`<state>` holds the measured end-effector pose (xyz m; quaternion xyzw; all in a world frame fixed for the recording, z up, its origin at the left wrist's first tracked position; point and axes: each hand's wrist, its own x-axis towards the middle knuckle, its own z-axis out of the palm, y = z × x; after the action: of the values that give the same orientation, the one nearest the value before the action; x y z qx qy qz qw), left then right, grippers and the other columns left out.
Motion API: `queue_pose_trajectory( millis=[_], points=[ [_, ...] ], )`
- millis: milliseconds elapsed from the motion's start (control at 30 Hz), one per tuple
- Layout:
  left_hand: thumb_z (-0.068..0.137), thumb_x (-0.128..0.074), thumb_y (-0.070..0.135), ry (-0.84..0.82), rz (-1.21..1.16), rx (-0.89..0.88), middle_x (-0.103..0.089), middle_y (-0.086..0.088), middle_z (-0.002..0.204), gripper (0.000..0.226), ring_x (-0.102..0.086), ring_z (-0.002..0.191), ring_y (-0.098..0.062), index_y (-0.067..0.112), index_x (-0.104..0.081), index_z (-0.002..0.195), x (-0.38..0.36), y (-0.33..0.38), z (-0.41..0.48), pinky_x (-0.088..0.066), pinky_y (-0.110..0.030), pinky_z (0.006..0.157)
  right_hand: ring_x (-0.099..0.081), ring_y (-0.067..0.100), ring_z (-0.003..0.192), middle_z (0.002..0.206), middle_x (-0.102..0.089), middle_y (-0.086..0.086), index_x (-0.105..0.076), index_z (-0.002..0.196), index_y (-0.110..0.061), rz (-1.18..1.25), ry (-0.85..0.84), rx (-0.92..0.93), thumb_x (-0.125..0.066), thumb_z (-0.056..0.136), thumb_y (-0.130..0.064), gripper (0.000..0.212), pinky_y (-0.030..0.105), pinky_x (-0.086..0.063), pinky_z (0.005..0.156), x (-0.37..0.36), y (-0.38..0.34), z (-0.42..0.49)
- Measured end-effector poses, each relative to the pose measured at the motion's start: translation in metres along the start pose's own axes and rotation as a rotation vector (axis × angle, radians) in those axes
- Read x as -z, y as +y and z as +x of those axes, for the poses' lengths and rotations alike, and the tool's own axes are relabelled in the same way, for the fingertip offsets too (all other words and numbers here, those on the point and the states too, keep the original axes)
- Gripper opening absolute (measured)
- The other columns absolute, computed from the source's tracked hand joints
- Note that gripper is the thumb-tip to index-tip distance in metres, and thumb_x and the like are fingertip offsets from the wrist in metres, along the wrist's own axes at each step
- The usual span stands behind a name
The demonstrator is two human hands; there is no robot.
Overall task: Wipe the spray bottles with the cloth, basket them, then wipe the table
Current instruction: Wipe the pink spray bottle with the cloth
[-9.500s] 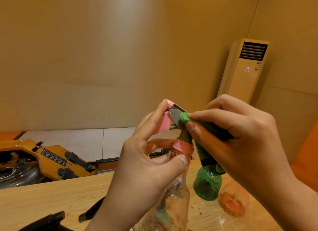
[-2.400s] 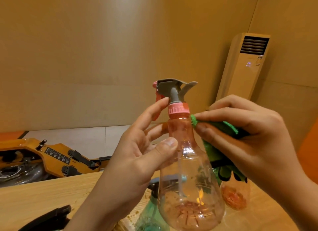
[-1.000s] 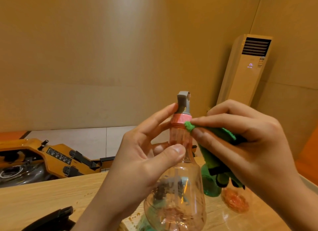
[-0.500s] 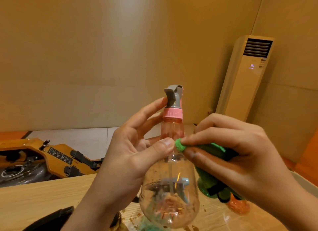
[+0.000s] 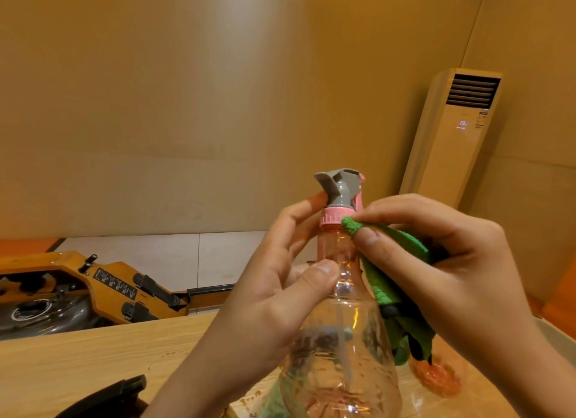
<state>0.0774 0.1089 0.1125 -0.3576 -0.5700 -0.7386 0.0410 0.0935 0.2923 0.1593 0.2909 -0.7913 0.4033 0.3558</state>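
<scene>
A clear pinkish spray bottle with a pink collar and grey trigger head is held upright above the wooden table. My left hand grips its neck, thumb in front and fingers behind. My right hand pinches a green cloth and presses a folded tip against the neck just under the pink collar. Behind the held bottle, an orange-tinted bottle stands on the table at the right, and a green bottle shows only dimly through the clear plastic.
A black object lies at the table's near left edge. Beyond the table on the floor is an orange machine. A tall air conditioner stands in the right corner. A pale rim shows at the far right.
The bottle has been turned, so the grey trigger head now points left. The cloth tip moved up from the bottle's shoulder to just under the pink collar.
</scene>
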Motion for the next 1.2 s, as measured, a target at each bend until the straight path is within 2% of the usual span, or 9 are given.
queue_pose_trajectory(
  millis=[100, 200, 300, 400, 533, 700, 833, 1000, 1200],
  points=[
    [0.094, -0.053, 0.026, -0.034, 0.065, 0.027, -0.061, 0.028, 0.136, 0.050, -0.060, 0.127, 0.000, 0.053, -0.050, 0.136, -0.001, 0.002, -0.001, -0.055, -0.024, 0.095, -0.072, 0.017, 0.100, 0.098, -0.076, -0.009, -0.079, 0.098, -0.026, 0.033, 0.031, -0.027, -0.075, 0.085, -0.025, 0.014, 0.027, -0.058, 0.079, -0.002, 0.000, -0.001],
    [0.097, -0.051, 0.030, -0.055, 0.129, 0.048, -0.058, 0.028, 0.141, 0.051, -0.058, 0.131, -0.004, 0.052, -0.040, 0.142, 0.000, 0.004, -0.002, -0.052, -0.046, 0.105, -0.072, 0.017, 0.099, 0.098, -0.075, -0.010, -0.079, 0.098, -0.027, 0.037, 0.039, -0.036, -0.075, 0.085, -0.025, 0.014, 0.024, -0.057, 0.078, -0.004, -0.001, -0.002],
    [0.093, -0.055, 0.040, -0.039, 0.186, 0.069, -0.059, 0.025, 0.141, 0.050, -0.061, 0.129, -0.010, 0.062, -0.041, 0.135, 0.002, 0.003, -0.003, -0.051, -0.054, 0.104, -0.072, 0.015, 0.097, 0.096, -0.076, -0.010, -0.080, 0.095, -0.028, 0.055, 0.047, -0.061, -0.081, 0.087, -0.026, 0.009, 0.025, -0.058, 0.077, -0.007, -0.002, -0.003],
    [0.092, -0.046, 0.041, -0.011, 0.272, 0.066, -0.057, 0.035, 0.136, 0.048, -0.060, 0.125, 0.002, 0.073, -0.038, 0.127, -0.001, 0.005, -0.007, -0.054, -0.046, 0.102, -0.073, 0.015, 0.096, 0.094, -0.076, -0.010, -0.080, 0.093, -0.028, 0.070, 0.066, -0.074, -0.081, 0.086, -0.023, 0.009, 0.027, -0.058, 0.078, -0.008, -0.004, -0.004],
    [0.097, -0.047, 0.043, -0.052, 0.256, 0.012, -0.045, 0.048, 0.137, 0.050, -0.046, 0.131, 0.017, 0.063, -0.031, 0.139, -0.003, 0.009, -0.008, -0.049, -0.025, 0.106, -0.073, 0.014, 0.096, 0.094, -0.077, -0.011, -0.080, 0.093, -0.028, 0.056, 0.082, -0.053, -0.080, 0.084, -0.020, 0.012, 0.026, -0.058, 0.079, -0.006, -0.010, -0.002],
    [0.086, -0.064, 0.043, -0.105, 0.120, 0.030, -0.051, 0.035, 0.143, 0.066, -0.057, 0.132, -0.001, 0.058, -0.034, 0.143, 0.005, 0.006, -0.006, -0.053, -0.037, 0.105, -0.074, 0.010, 0.089, 0.090, -0.078, -0.011, -0.081, 0.089, -0.027, 0.135, 0.062, -0.095, -0.078, 0.080, -0.021, 0.012, 0.021, -0.058, 0.073, -0.004, -0.016, 0.002],
    [0.083, -0.071, 0.017, 0.014, 0.014, -0.006, -0.066, 0.024, 0.129, 0.060, -0.069, 0.113, -0.003, 0.040, -0.053, 0.136, 0.004, 0.002, -0.003, -0.059, -0.025, 0.086, -0.075, 0.014, 0.085, 0.088, -0.078, -0.005, -0.082, 0.087, -0.022, 0.220, 0.036, -0.137, -0.078, 0.078, -0.022, 0.010, 0.024, -0.060, 0.066, -0.003, -0.017, 0.002],
    [0.081, -0.065, 0.018, 0.035, -0.097, -0.027, -0.071, 0.011, 0.126, 0.059, -0.072, 0.108, -0.015, 0.029, -0.055, 0.138, 0.001, -0.004, 0.001, -0.058, -0.026, 0.085, -0.074, 0.017, 0.092, 0.094, -0.077, -0.003, -0.082, 0.089, -0.024, 0.209, -0.020, -0.123, -0.082, 0.080, -0.023, 0.009, 0.023, -0.058, 0.074, 0.002, -0.012, 0.001],
    [0.087, -0.065, 0.009, 0.062, 0.006, -0.010, -0.069, 0.011, 0.130, 0.054, -0.066, 0.119, -0.014, 0.042, -0.062, 0.130, 0.000, -0.007, 0.002, -0.056, -0.027, 0.093, -0.073, 0.017, 0.094, 0.094, -0.077, -0.003, -0.083, 0.088, -0.020, 0.230, -0.042, -0.112, -0.077, 0.076, -0.023, 0.014, 0.019, -0.057, 0.074, 0.001, -0.007, -0.001]
  ],
)
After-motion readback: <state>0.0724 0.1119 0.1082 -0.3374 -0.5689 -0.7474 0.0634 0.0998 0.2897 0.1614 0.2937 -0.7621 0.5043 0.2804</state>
